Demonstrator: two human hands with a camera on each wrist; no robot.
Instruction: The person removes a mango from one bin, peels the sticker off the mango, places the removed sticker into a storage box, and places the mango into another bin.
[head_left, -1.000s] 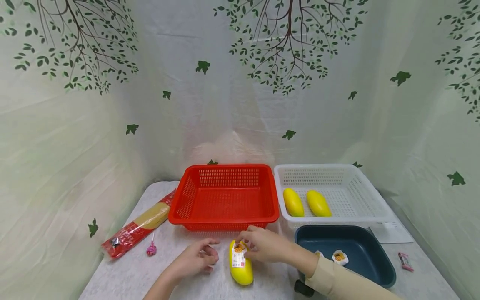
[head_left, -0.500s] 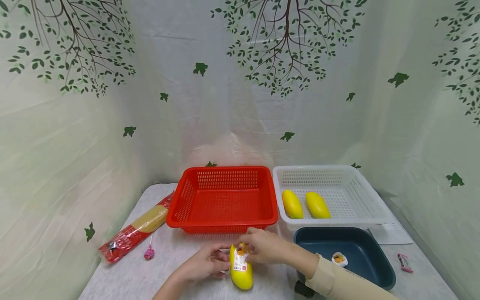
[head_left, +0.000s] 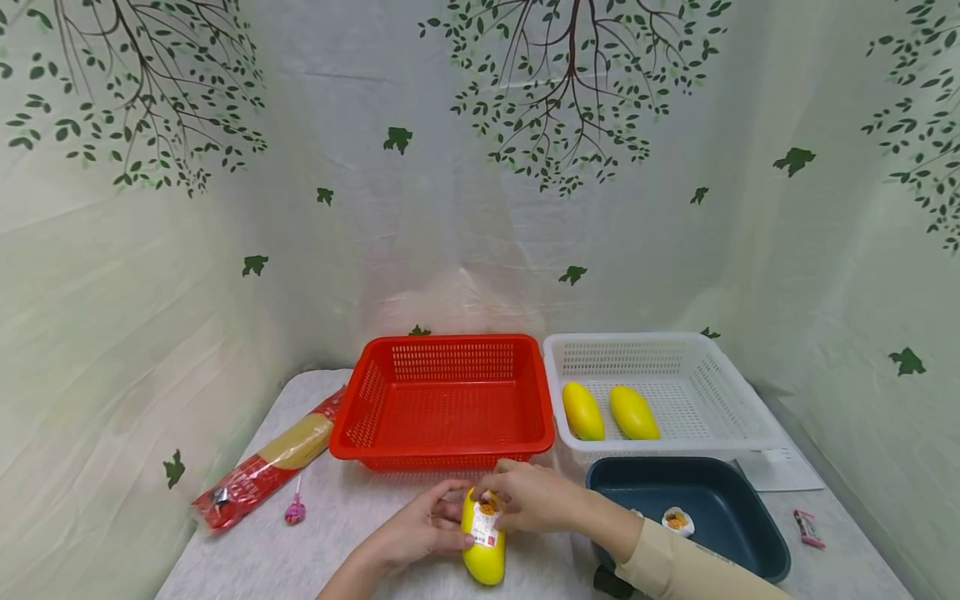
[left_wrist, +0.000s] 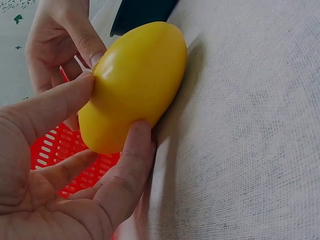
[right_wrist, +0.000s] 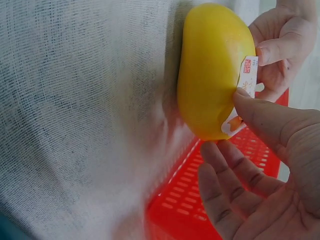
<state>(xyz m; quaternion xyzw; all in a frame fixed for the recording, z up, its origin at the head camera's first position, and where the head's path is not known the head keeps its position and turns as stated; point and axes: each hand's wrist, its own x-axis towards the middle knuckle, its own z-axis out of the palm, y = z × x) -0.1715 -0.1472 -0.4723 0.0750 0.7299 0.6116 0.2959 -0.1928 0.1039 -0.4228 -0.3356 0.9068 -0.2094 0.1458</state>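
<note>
A yellow mango (head_left: 485,568) with a white printed label (head_left: 485,527) lies on the table between both hands. My left hand (head_left: 422,533) holds its left side. In the left wrist view, the left thumb presses the top of the mango (left_wrist: 142,70) and a fingertip supports its side. My right hand (head_left: 531,498) is at the far end. Seen from the right wrist, the right thumb lies on the label (right_wrist: 247,77), close to its torn-looking lower edge, while the fingertips touch the tip of the mango (right_wrist: 212,75).
Behind the hands stands a red basket (head_left: 442,461). Beside it, a white basket (head_left: 675,444) contains two yellow mangoes (head_left: 633,412). A dark blue pan (head_left: 731,500) with a small white-and-orange item (head_left: 678,522) sits at right. Packaged noodles (head_left: 270,462), a lollipop (head_left: 295,511) and a wrapped candy (head_left: 808,529) lie around.
My left hand has moved right from beside the mango and taken hold of its left side. The right hand stays at the far end of the mango. The head view has shifted slightly.
</note>
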